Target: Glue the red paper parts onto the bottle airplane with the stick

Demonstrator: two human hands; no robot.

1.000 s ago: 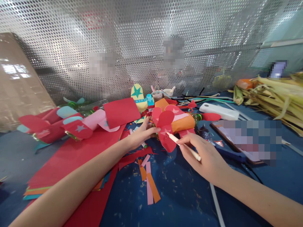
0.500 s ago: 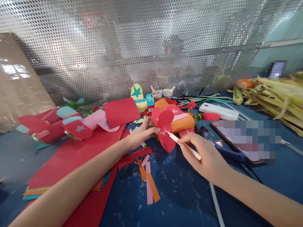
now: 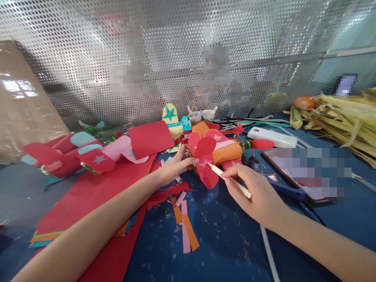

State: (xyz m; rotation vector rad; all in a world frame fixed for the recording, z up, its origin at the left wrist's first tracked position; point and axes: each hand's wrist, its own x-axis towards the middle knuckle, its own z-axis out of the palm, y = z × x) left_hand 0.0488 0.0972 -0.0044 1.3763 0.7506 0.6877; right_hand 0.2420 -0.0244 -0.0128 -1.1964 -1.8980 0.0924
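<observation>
A paper rocket (image 3: 223,150), orange-wrapped with red fins and a red nose, lies on the blue table (image 3: 223,246). My left hand (image 3: 173,167) grips its tail end, fingers closed beside the red fins. My right hand (image 3: 252,194) pinches a thin white stick (image 3: 227,178) whose tip touches a pale star on the lowest red fin (image 3: 207,172).
Red paper sheets (image 3: 88,199) lie at the left, with other paper rockets (image 3: 67,156) behind them. Cut paper strips (image 3: 185,223) lie in front. A white device (image 3: 273,138), a phone (image 3: 302,172) and dried leaves (image 3: 337,117) sit at the right. A perforated metal screen (image 3: 188,51) stands behind.
The stick's tip has shifted very slightly on the fin; my left hand keeps its hold on the rocket.
</observation>
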